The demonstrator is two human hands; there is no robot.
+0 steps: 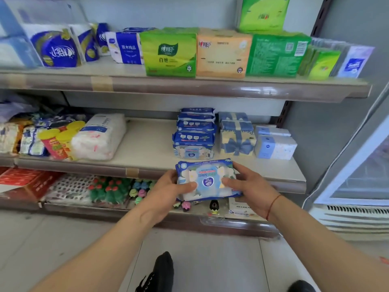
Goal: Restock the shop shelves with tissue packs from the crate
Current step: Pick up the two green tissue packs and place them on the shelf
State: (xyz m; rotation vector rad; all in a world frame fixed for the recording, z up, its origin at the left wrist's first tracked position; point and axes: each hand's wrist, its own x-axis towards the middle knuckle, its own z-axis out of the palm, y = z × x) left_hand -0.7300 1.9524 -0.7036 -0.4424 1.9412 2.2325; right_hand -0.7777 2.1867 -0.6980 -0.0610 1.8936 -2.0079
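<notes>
A blue and white tissue pack (207, 179) with flower print is held flat in front of the middle shelf (147, 144). My left hand (168, 190) grips its left end and my right hand (250, 186) grips its right end, thumbs on top. Just behind it on the shelf stands a row of matching blue packs (194, 142). No crate is in view.
Blue gift-print tissue boxes (237, 135) and pale blue packs (274, 146) sit right of the row. A white pack (101, 138) and snack tubes lie at the left. The upper shelf holds green, orange and blue tissue bundles. A freezer (357, 175) stands at the right. My shoe (162, 270) is on the floor.
</notes>
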